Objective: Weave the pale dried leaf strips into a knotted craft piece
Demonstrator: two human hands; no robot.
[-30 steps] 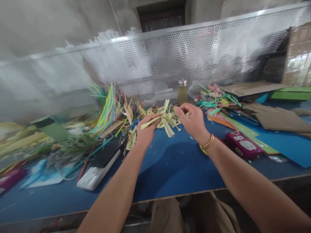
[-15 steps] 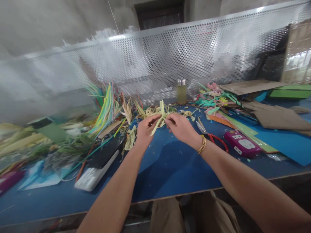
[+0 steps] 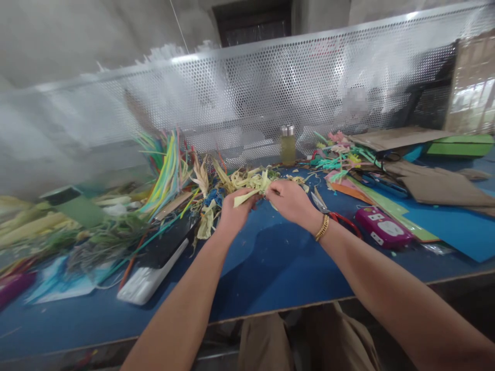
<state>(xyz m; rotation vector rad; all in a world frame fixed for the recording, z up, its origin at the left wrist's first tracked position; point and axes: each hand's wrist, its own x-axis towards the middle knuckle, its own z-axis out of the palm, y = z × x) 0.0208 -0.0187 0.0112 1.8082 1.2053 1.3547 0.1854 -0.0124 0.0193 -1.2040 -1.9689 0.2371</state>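
A pale green strip of corn husk (image 3: pixel 246 197) runs between my two hands above the blue table (image 3: pixel 270 278). My left hand (image 3: pixel 236 212) is closed around its lower left part, the strip's end sticking out over the fingers. On the other side, my right hand (image 3: pixel 288 198) pinches the husk close to the left fingertips; a gold bracelet is on that wrist. Just behind the hands lies a pile of dried husk pieces (image 3: pixel 240 178). Near my left hand rests a loose curled husk (image 3: pixel 207 220). Scissors with red handles (image 3: pixel 346 222) lie right of my right hand.
A lidded bottle (image 3: pixel 288 146) stands at the back by the perforated metal screen (image 3: pixel 266 93). Coloured stems (image 3: pixel 168 175) and a black-and-white device (image 3: pixel 154 265) are at left. To the right are a purple device (image 3: pixel 382 226), coloured paper (image 3: pixel 452 226) and cardboard (image 3: pixel 444 188).
The husk strip, upright between the fingers before, now slants down to the left across my left hand. Both hands have turned slightly and drawn closer together.
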